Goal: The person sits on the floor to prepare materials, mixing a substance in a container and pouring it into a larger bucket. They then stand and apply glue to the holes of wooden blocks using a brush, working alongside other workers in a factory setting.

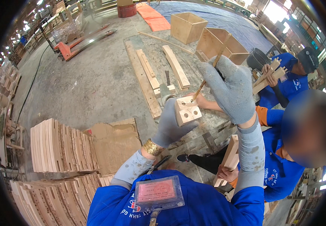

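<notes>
My left hand [169,128], in a grey knit glove, is closed around a pale wooden block [190,118] and holds it up at chest height. Several round holes show in the block's visible faces. Above and to the right, my gloved right hand [234,88] grips a thin brown stick [201,89] that slants down to the left. Its lower tip is at the block's upper face, by a hole; whether it is inside cannot be told. Just behind the block, a co-worker's bare forearm [212,105] reaches in from the right.
Left of me stand stacks of wooden pieces [63,147] beside a cardboard sheet [119,139]. Wooden bars [176,66] and a hammer [167,77] lie ahead. Farther off are plywood boxes [187,28] and an orange pallet jack [67,51]. Two co-workers at right hold wooden parts [231,156].
</notes>
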`<action>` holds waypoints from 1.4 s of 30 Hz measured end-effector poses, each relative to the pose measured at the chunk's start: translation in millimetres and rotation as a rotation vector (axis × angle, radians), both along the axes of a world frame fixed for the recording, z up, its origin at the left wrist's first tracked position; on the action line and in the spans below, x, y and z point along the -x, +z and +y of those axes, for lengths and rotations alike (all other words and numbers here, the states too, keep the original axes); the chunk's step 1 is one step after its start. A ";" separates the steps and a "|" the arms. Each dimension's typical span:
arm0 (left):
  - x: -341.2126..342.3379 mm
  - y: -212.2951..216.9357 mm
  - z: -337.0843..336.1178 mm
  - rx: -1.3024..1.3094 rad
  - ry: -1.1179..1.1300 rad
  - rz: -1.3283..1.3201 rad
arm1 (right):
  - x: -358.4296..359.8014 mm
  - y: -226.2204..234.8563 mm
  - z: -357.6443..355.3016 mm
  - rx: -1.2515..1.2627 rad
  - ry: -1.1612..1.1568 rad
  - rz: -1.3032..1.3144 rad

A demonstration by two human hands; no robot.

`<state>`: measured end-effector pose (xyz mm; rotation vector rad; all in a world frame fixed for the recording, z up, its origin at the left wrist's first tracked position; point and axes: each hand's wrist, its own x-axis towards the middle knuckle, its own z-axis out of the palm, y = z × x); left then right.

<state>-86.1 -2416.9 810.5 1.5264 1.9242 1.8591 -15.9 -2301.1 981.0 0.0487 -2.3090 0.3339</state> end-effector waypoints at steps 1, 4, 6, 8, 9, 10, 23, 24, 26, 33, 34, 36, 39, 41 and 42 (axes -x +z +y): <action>0.3 0.6 0.2 0.012 0.005 0.006 | -0.2 1.3 -1.1 0.053 -0.016 -0.014; 0.3 2.4 0.4 0.033 0.016 0.020 | -7.1 8.7 -10.9 0.318 -0.067 -0.036; 0.1 3.1 0.6 0.026 0.018 0.025 | -9.2 6.1 -0.1 0.243 -0.044 0.090; -0.3 2.0 0.6 0.030 0.013 0.005 | -12.1 7.9 4.2 0.088 -0.001 0.063; -0.3 1.4 0.4 0.032 0.012 -0.005 | -11.2 8.2 2.2 0.104 0.020 0.053; -0.3 0.2 0.7 0.029 0.008 -0.013 | -9.4 8.4 -1.5 0.162 0.021 0.037; -3.4 2.4 1.2 -0.034 -0.025 -0.189 | 2.9 -0.9 -19.3 0.074 0.099 -0.098; -3.6 3.1 1.6 -0.036 -0.022 -0.180 | 2.8 -0.9 -19.8 0.102 0.095 -0.109; -4.9 1.5 2.3 -0.035 -0.008 -0.140 | 2.7 -0.9 -19.8 0.144 0.094 -0.105; -9.0 1.2 5.1 -0.050 -0.022 -0.201 | -6.2 7.9 -22.4 0.285 0.037 -0.045; -9.4 1.7 5.3 -0.053 -0.025 -0.207 | -7.6 9.2 -23.7 0.360 0.040 -0.027; -9.6 2.8 5.7 -0.058 -0.028 -0.220 | -10.0 7.0 -16.2 0.338 0.071 0.039; -5.6 -2.3 5.4 0.068 0.016 -0.045 | -12.2 9.2 -17.9 0.316 0.068 -0.049; -8.8 0.7 6.4 0.065 0.010 -0.043 | -14.5 8.0 -14.0 0.130 0.061 -0.121; -10.1 2.3 6.9 0.064 0.008 -0.042 | -18.4 10.8 -13.7 0.165 0.074 -0.130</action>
